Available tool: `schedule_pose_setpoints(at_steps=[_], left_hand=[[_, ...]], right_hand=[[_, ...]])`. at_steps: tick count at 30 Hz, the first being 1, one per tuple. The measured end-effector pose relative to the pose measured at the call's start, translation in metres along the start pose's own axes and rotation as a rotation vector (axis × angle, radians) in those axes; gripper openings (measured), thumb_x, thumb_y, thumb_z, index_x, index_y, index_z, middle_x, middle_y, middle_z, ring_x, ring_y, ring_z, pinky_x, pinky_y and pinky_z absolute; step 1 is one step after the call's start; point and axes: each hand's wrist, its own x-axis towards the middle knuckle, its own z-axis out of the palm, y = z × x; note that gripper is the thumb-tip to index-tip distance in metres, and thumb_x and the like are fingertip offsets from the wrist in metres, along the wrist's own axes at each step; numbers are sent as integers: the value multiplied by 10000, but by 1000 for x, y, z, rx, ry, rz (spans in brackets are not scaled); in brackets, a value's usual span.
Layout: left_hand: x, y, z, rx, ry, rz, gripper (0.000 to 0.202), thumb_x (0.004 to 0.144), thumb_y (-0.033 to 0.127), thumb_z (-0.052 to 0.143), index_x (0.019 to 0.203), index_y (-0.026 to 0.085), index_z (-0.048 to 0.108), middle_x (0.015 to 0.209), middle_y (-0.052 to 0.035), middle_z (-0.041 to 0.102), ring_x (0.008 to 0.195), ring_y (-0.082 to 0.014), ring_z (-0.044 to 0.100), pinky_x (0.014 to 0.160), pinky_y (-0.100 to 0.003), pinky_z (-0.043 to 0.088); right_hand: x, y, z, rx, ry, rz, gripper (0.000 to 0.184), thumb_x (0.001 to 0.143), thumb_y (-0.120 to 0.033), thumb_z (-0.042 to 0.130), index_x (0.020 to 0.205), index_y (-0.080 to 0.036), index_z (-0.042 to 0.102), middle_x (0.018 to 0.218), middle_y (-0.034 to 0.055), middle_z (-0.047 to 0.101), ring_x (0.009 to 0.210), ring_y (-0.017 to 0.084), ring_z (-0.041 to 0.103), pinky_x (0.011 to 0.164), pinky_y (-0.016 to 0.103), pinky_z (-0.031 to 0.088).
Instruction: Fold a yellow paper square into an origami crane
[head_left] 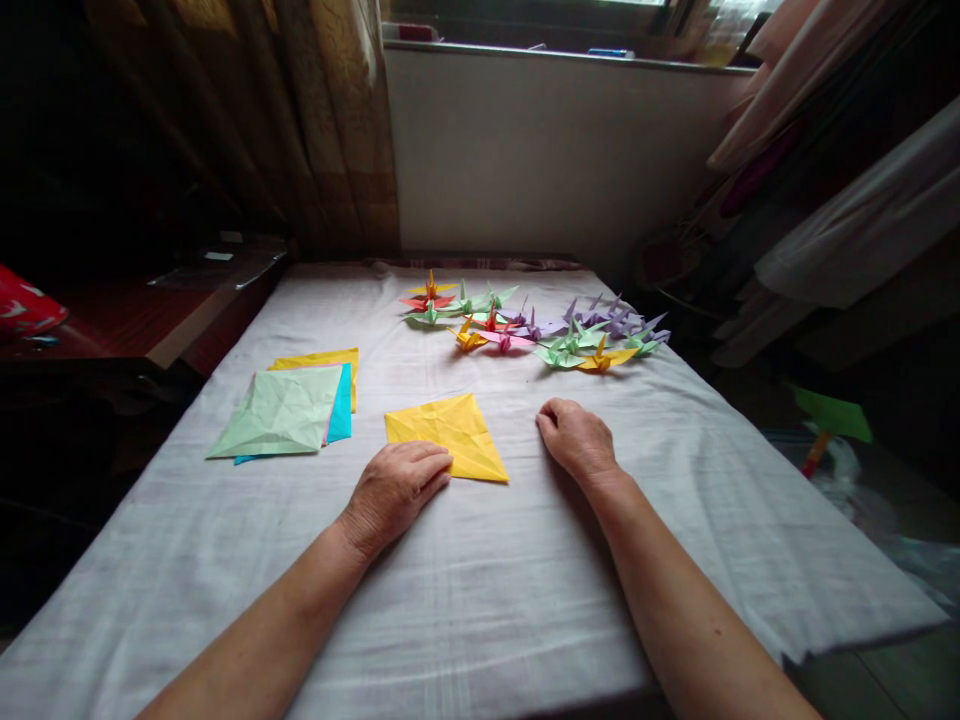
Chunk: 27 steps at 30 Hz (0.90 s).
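Observation:
A creased square of yellow origami paper [465, 425] lies flat on the cloth in front of me. My left hand [397, 490] rests over its near left edge, fingers lying together on the paper without gripping it. To the right of the sheet, my right hand [579, 440] is on the cloth, loosely closed with its fingers curled under; nothing shows in it. On the left is a small stack of creased sheets: pale green paper [281, 410] on top, with blue paper [341, 405] and another yellow sheet [322, 357] sticking out beneath.
Several folded paper cranes [506, 325] in yellow, red, green, pink and purple stand towards the back of the table. A white cloth [480, 600] covers the tabletop. Left is a dark wooden surface [180, 320]; hanging clothes [847, 220] are at the right.

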Motion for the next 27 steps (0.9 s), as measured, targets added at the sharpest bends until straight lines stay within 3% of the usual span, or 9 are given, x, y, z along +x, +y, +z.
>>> schedule_pose_setpoints(at_steps=[2,4,7,11,13,18,22,27], left_hand=[[0,0,0,21,-8,20,243,992,312,481,994,207,699,1011,-54,759,918,-190,709,776,-315,539],[-1,-1,1,51,-7,49,216,985,296,498,990,204,694,1010,-50,758,909,-196,709,764,-317,538],[-1,-1,0,105,-3,100,189,974,209,497,996,195,685,1011,-52,755,905,-197,707,765,-317,541],[-1,-2,-3,164,-15,139,250,954,98,453,1021,185,676,1026,-62,750,912,-186,704,777,-308,552],[-1,-3,-5,185,-10,143,270,953,90,434,1025,189,675,1018,-57,751,902,-177,708,773,-294,558],[-1,-3,-5,191,4,145,291,961,99,391,996,178,669,994,-63,751,874,-171,710,735,-273,568],[-1,-4,-5,195,12,118,283,961,102,394,999,184,662,979,-64,751,856,-161,709,734,-258,568],[-4,-8,-7,212,41,85,242,970,139,428,986,178,665,986,-73,750,868,-171,708,743,-267,569]], right_hand=[[3,6,-5,-4,29,65,256,900,-251,473,996,-218,708,964,115,725,795,256,679,682,342,477],[5,9,-9,9,123,127,392,870,-168,446,1213,-191,633,1050,126,722,838,260,686,704,345,484],[4,1,-9,47,220,77,595,825,-107,450,1416,-175,467,1186,119,696,913,260,690,739,344,500],[0,-26,4,63,42,-178,390,894,-212,471,1244,-237,642,994,72,760,862,249,700,758,345,527],[1,-37,11,80,-9,-335,393,871,-159,493,1214,-243,666,1047,70,750,941,240,689,812,339,532],[10,-46,20,89,27,-574,537,804,-33,535,1272,-275,638,1338,73,620,1175,220,592,999,366,469],[19,-45,21,57,41,-708,356,851,-113,604,1126,-311,713,1402,61,572,1245,241,542,1017,428,442],[15,-42,20,65,91,-839,193,912,-188,577,1016,-248,728,1323,80,637,1225,240,562,1002,417,442]])
